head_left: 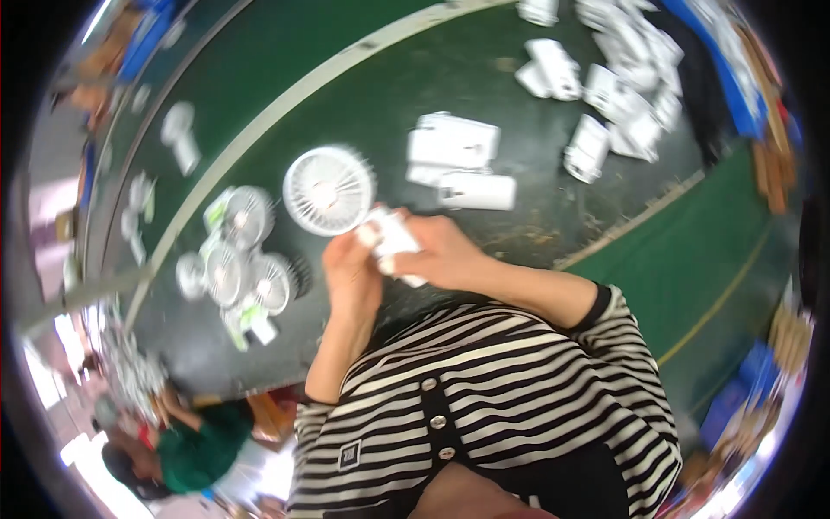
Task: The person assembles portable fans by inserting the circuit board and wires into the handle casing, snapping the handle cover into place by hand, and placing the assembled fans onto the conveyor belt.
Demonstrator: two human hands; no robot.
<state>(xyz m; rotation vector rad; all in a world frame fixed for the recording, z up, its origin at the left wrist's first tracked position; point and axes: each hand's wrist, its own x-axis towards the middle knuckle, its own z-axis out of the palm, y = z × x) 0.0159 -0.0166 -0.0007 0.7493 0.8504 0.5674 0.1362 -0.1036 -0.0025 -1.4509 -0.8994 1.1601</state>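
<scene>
Fan in hand: white handheld fan, held over the dark green table close in front of the person's striped top; its round caged head points up and left.
Left hand: grasping the fan near the neck, where the head appears to meet the handle.
Right hand: clasped on the handle from the other side, thumb laid across it; exact finger contact blurred.
Weight: probably light, likely easy for one hand.
Shell: looks like hard, smooth plastic; should be stiff, perhaps slippery under damp fingers.
Cage: thin radiating ribs, likely the fragile part; pressing there could bend or crack them.
Best hold: around the handle, I judge, with light support at the neck, fingers off the ribs.
Left side: a cluster of fans on the table, heads crowded together.
Beyond the right hand: white casings, well apart from a larger heap of white parts.
</scene>
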